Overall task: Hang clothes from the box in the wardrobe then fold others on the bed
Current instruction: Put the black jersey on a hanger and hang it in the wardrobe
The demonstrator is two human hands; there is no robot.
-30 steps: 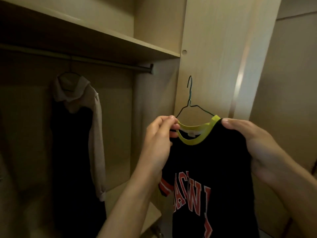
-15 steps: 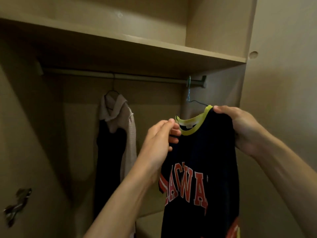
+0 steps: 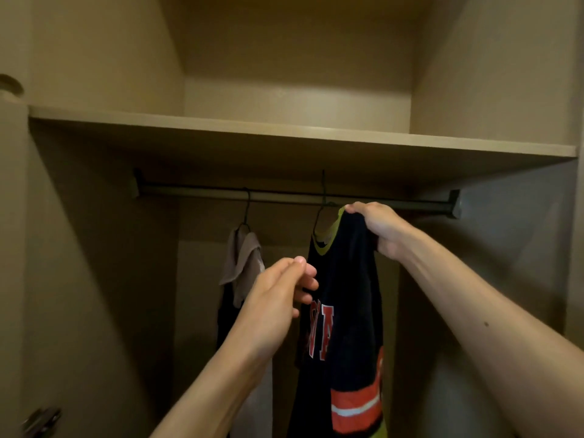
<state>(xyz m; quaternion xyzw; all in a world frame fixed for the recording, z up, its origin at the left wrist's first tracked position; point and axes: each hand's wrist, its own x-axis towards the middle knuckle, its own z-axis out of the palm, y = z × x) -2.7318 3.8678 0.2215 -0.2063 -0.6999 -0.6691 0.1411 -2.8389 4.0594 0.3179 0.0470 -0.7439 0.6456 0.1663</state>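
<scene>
A black jersey [image 3: 344,295] with a yellow-green collar, red letters and an orange stripe hangs on a thin wire hanger [image 3: 322,191]. The hanger's hook reaches over the wardrobe rod [image 3: 284,197]. My right hand [image 3: 379,229] grips the jersey's right shoulder just below the rod. My left hand [image 3: 281,295] is lower, at the jersey's left edge, with its fingers loosely curled against the cloth. Whether they pinch the fabric is hidden.
To the left, a beige and dark garment [image 3: 243,267] hangs on its own hanger from the same rod. A wooden shelf [image 3: 284,128] runs above the rod. Wardrobe side walls close in left and right. A door hinge [image 3: 41,422] shows bottom left.
Both hands lifted the jersey up to the rod and the hanger hook now sits over it. My left hand left the collar and dropped lower along the jersey's left edge.
</scene>
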